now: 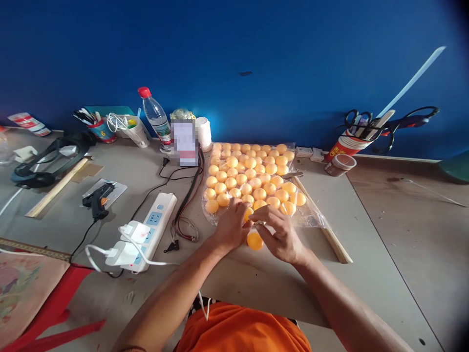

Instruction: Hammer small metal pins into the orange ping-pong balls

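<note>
A clear plastic bag (311, 215) packed with several orange ping-pong balls (249, 176) lies on the grey table (366, 274) in front of me. My left hand (230, 227) and my right hand (280, 232) meet at the bag's near edge, fingers curled and pinching the plastic there. One loose orange ball (254, 241) sits on the table between and just below both hands, touching or nearly touching them. Whether either hand grips the ball itself is unclear.
A white power strip (146, 230) with plugged chargers and a black glue gun (98, 200) lie left. Wooden sticks (322, 220) run beside the bag. A water bottle (156, 117), cups of pens and scissors (351, 139) line the blue wall. A red stool (54, 313) stands lower left.
</note>
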### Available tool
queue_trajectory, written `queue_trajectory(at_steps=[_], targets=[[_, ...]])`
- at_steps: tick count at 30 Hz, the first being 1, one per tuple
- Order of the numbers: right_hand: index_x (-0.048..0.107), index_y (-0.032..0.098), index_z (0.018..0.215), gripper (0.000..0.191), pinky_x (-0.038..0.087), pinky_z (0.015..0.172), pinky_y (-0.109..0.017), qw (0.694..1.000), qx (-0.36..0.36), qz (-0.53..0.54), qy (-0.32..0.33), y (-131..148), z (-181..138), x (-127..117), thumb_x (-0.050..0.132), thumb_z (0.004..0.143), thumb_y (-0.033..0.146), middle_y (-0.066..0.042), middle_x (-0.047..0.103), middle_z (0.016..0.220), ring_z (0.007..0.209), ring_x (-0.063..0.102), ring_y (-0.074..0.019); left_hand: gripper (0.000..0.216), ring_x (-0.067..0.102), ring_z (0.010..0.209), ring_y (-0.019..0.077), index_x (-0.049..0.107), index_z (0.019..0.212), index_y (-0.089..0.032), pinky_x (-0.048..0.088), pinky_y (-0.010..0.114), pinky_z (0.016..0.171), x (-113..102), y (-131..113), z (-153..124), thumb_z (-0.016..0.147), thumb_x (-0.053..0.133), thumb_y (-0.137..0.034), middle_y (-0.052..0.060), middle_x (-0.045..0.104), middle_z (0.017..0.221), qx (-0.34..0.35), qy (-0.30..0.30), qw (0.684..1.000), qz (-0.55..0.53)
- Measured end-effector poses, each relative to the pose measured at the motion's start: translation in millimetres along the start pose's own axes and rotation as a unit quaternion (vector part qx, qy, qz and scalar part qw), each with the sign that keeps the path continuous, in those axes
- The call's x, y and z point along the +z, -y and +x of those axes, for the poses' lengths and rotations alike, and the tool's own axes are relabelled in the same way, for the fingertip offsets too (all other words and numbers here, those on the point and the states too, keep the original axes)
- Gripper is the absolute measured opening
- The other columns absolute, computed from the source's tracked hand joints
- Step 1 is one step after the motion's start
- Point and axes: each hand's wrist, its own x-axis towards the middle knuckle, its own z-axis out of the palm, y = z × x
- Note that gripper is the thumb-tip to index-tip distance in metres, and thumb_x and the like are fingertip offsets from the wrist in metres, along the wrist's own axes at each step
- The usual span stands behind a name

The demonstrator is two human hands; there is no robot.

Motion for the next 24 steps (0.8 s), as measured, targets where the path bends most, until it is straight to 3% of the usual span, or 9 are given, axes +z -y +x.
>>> queue_trajectory(at_steps=[6,12,15,18,21,24], targets=[[0.063,0.021,0.109,0.033,0.049,0.073,-0.037,0.996,-0.032,-0.055,0.07,9.8,0.4,18.8,0.046,0.087,0.005,-0.007,0.064,0.088,0.08,0.055,-0.0203,0.028,0.049,0.085,0.0228,0.062,0.1,-0.02,0.042,0.036,0.075,-1.7,3.8,-1.8,0.073,0.066,-0.016,0.007,0.049,0.099,0.025,0.001,0.999,-0.048],[0.063,0.02,0.078,0.025,0.046,0.075,-0.036,0.993,-0.025,-0.07,0.096,3.7,0.9,14.5,0.045,0.08,0.003,-0.007,0.062,0.089,0.081,0.054,-0.02,0.034,0.049,0.088,0.0237,0.062,0.104,-0.022,0.043,0.035,0.074,-8.1,0.6,2.0,0.071,0.065,-0.015,0.007,0.05,0.099,0.011,0.011,0.999,-0.043],[0.06,0.02,0.075,0.026,0.046,0.073,-0.033,0.994,0.052,-0.08,0.047,-6.0,2.5,-0.8,0.042,0.08,0.002,-0.006,0.064,0.081,0.077,0.056,-0.0188,0.033,0.052,0.088,0.0231,0.063,0.107,-0.022,0.046,0.036,0.076,-5.1,1.3,4.8,0.074,0.067,-0.019,0.008,0.051,0.106,-0.039,-0.016,0.997,-0.058],[0.06,0.02,0.078,0.022,0.045,0.067,-0.03,0.976,0.163,-0.144,0.024,-15.9,2.8,-17.9,0.043,0.083,0.007,-0.005,0.064,0.078,0.072,0.057,-0.0182,0.037,0.054,0.095,0.0242,0.062,0.111,-0.024,0.048,0.038,0.084,-1.7,3.0,5.0,0.075,0.069,-0.018,0.007,0.052,0.111,-0.033,-0.031,0.998,-0.05],[0.065,0.021,0.083,0.022,0.043,0.062,-0.028,0.944,0.241,-0.198,0.109,-20.8,0.8,-28.9,0.045,0.086,0.013,-0.004,0.07,0.08,0.069,0.06,-0.0178,0.038,0.054,0.102,0.025,0.062,0.111,-0.025,0.047,0.039,0.093,-0.6,3.8,3.4,0.074,0.069,-0.016,0.006,0.053,0.11,-0.011,-0.038,0.998,-0.047],[0.068,0.022,0.079,0.024,0.039,0.058,-0.028,0.909,0.266,-0.261,0.185,-20.9,-1.2,-32.2,0.047,0.088,0.016,-0.003,0.071,0.075,0.064,0.06,-0.0181,0.037,0.054,0.107,0.026,0.062,0.111,-0.026,0.046,0.04,0.097,-0.5,4.1,2.2,0.076,0.069,-0.018,0.006,0.053,0.11,-0.006,-0.037,0.998,-0.043]])
